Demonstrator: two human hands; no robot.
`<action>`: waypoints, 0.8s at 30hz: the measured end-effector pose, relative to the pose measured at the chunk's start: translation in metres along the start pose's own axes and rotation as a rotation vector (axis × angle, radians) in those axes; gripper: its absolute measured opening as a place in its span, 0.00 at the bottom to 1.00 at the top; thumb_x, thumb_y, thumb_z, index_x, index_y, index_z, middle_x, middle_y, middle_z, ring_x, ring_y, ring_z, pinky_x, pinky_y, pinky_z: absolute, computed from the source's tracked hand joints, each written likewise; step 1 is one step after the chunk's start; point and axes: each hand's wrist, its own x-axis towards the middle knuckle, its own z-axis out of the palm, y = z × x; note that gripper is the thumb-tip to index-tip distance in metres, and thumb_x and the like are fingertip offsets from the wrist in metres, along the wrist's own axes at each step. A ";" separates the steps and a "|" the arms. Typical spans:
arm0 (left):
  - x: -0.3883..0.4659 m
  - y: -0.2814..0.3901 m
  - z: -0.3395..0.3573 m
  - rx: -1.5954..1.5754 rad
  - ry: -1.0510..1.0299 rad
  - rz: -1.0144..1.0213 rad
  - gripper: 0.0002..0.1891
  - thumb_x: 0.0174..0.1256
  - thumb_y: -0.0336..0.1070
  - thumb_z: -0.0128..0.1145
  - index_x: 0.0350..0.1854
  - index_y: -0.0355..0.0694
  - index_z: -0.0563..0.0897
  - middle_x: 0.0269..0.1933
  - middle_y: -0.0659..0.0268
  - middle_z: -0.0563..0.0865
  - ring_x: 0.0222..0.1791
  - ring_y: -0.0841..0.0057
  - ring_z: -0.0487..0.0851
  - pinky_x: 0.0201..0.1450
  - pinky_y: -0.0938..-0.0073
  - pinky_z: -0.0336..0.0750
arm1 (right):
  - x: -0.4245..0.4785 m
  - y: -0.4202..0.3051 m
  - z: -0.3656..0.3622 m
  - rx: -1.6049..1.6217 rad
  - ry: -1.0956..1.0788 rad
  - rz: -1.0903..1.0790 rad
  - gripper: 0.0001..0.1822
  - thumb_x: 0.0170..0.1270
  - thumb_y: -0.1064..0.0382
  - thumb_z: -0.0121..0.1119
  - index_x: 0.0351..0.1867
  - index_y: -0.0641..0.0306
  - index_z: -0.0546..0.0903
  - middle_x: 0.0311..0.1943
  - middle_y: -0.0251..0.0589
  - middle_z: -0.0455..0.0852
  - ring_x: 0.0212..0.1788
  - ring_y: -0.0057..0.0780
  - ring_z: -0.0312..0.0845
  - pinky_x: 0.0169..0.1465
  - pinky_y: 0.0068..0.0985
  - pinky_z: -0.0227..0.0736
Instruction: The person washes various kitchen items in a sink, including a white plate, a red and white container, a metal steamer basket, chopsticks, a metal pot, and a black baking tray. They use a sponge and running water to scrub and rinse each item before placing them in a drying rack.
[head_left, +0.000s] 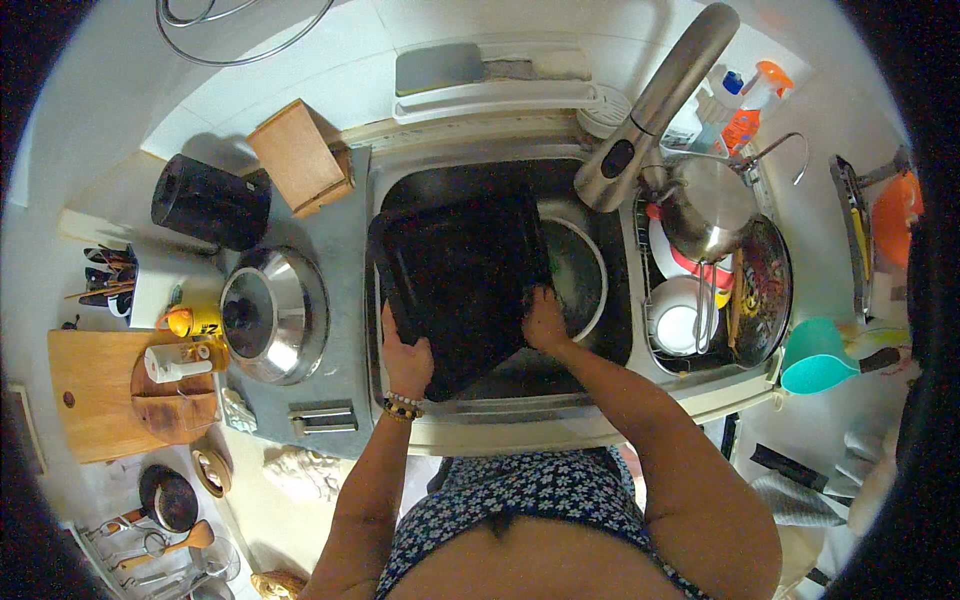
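Observation:
A black rectangular tray, probably a baking tray, is tilted over the sink. My left hand grips its near left edge, the thumb on the inner side. At the right edge of the tray, my right hand has its fingers curled against the dark rim; the fingertips are hard to make out. Under the tray, a round vessel with a pale rim lies in the sink, partly hidden.
A steel faucet leans over the sink's far right. On the right, a dish rack holds a steel saucepan and a white bowl. A steel domed lid and a wooden box stand on the left counter.

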 end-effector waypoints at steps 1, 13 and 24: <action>-0.002 0.001 0.002 0.006 0.000 -0.032 0.36 0.41 0.21 0.47 0.62 0.36 0.58 0.50 0.46 0.75 0.49 0.57 0.76 0.51 0.70 0.69 | 0.001 0.000 -0.005 -0.001 -0.076 0.020 0.33 0.48 0.68 0.52 0.58 0.73 0.57 0.54 0.65 0.61 0.51 0.59 0.64 0.53 0.43 0.63; -0.012 0.003 0.005 0.061 0.027 -0.142 0.38 0.40 0.22 0.48 0.63 0.40 0.57 0.51 0.48 0.75 0.49 0.57 0.75 0.53 0.68 0.67 | 0.004 -0.125 -0.010 0.256 0.121 -0.316 0.25 0.49 0.74 0.48 0.54 0.64 0.66 0.43 0.56 0.66 0.41 0.54 0.68 0.45 0.41 0.67; -0.012 0.003 0.005 -0.043 0.077 -0.115 0.38 0.41 0.21 0.47 0.63 0.35 0.55 0.54 0.49 0.71 0.51 0.61 0.73 0.55 0.72 0.65 | 0.024 0.007 -0.005 0.050 -0.227 0.297 0.26 0.60 0.60 0.46 0.59 0.64 0.60 0.55 0.55 0.65 0.53 0.49 0.66 0.52 0.38 0.65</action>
